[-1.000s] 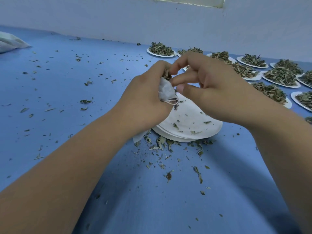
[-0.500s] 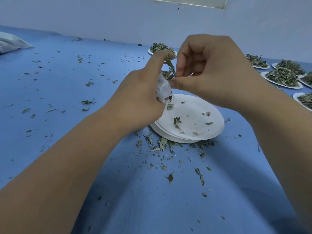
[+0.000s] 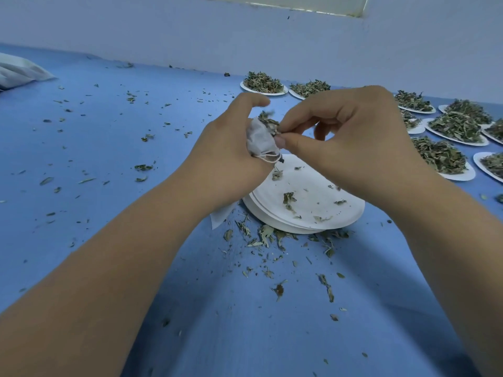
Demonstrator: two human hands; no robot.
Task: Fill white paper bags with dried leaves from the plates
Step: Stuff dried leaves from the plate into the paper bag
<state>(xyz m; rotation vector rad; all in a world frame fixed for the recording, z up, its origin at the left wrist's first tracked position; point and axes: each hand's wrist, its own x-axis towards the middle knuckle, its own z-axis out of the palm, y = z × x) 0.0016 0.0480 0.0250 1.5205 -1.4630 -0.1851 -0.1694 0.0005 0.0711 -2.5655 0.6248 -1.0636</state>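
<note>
One white bag [image 3: 260, 140], long axis near upright, mouth up, gripped by left hand [image 3: 226, 164]; right hand [image 3: 351, 137] pinches leaves [image 3: 268, 122] at its mouth, above one stack of plates [image 3: 313, 210]

blue tabletop [image 3: 81, 159] against a plain white wall [image 3: 163, 28], a bright window strip [image 3: 285, 1] along its top

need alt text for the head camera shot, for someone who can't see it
A person's left hand grips a white paper bag while the right hand pinches dried leaves at its open mouth. Below them a stack of nearly empty white plates sits on a blue table strewn with leaf bits; plates heaped with leaves line the right side.
</note>
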